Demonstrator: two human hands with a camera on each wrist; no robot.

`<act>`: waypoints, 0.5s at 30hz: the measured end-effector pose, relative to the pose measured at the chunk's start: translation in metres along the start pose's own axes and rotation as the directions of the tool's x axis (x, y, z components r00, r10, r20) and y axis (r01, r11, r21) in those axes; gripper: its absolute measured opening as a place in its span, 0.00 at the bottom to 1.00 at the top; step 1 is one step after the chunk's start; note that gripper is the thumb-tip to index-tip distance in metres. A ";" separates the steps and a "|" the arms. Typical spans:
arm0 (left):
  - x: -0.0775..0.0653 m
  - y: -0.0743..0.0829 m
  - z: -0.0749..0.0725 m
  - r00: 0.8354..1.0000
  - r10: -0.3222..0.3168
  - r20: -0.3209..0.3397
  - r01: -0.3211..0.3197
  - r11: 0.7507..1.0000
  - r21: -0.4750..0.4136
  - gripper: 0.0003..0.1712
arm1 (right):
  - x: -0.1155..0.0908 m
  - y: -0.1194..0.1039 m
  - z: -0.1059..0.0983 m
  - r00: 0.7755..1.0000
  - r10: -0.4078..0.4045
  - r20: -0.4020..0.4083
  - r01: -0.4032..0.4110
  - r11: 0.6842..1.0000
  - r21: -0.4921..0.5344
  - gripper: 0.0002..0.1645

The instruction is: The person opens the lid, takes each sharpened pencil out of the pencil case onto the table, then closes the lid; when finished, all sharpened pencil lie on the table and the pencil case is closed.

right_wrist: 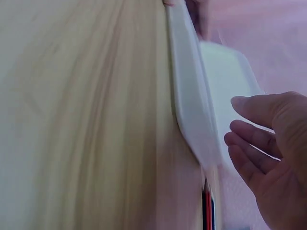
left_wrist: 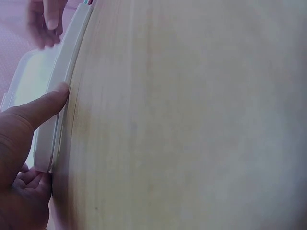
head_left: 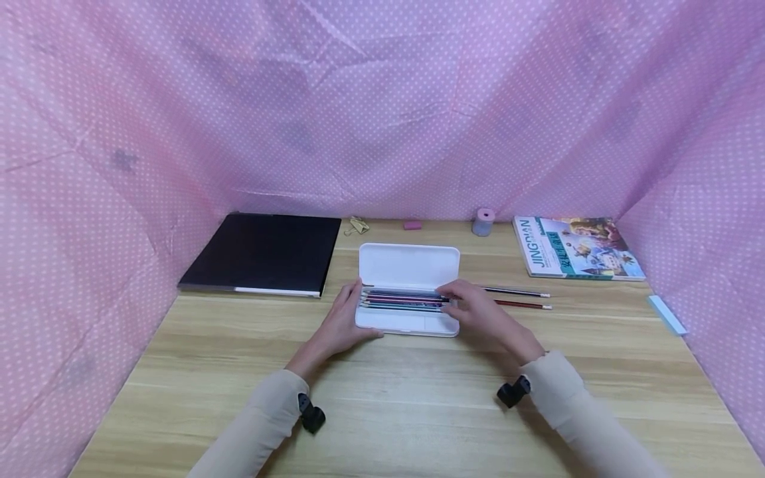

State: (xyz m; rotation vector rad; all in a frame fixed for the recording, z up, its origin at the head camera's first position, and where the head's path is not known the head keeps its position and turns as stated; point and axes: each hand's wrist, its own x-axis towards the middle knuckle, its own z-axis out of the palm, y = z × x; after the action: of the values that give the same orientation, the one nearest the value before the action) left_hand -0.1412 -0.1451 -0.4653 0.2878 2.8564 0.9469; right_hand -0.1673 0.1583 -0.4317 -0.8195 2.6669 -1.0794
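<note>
A white pencil case (head_left: 409, 323) lies on the table with its lid (head_left: 409, 265) raised at the back. Several pencils (head_left: 402, 300) in dark, red and green colours lie side by side inside it. My left hand (head_left: 343, 323) holds the case at its left end, thumb (left_wrist: 50, 103) along the front wall and fingers at the corner. Over the right end of the case is my right hand (head_left: 475, 309), thumb and loosely bent fingers apart with nothing seen between them. Right of the case lie a dark pencil (head_left: 516, 291) and a red-brown pencil (head_left: 524, 305).
A black folder (head_left: 269, 252) lies back left. Along the back are binder clips (head_left: 356, 226), a pink eraser (head_left: 412, 226) and a small pink-topped container (head_left: 483, 222). Books (head_left: 576, 249) and a light blue strip (head_left: 667, 315) lie right. Pink dotted cloth (head_left: 382, 119) surrounds the table.
</note>
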 end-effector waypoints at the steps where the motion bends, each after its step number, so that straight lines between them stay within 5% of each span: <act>1: 0.000 0.000 0.000 1.000 0.002 -0.001 -0.002 1.000 0.000 0.69 | 0.003 -0.003 0.003 1.000 0.007 0.022 -0.006 1.000 -0.015 0.19; 6: 0.000 -0.001 0.001 1.000 0.019 -0.012 -0.019 1.000 0.003 0.69 | 0.016 -0.010 0.018 0.998 0.000 0.067 0.009 0.991 -0.131 0.21; 15: -0.001 -0.002 0.001 0.999 0.036 -0.026 -0.036 0.999 -0.012 0.69 | 0.020 -0.013 0.021 0.997 0.042 0.071 -0.036 0.996 -0.080 0.15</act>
State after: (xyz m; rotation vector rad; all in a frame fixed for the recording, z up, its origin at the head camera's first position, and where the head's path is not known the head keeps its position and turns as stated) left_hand -0.1407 -0.1462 -0.4672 0.3290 2.8766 0.9808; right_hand -0.1711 0.1271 -0.4370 -0.8007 2.6680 -0.9222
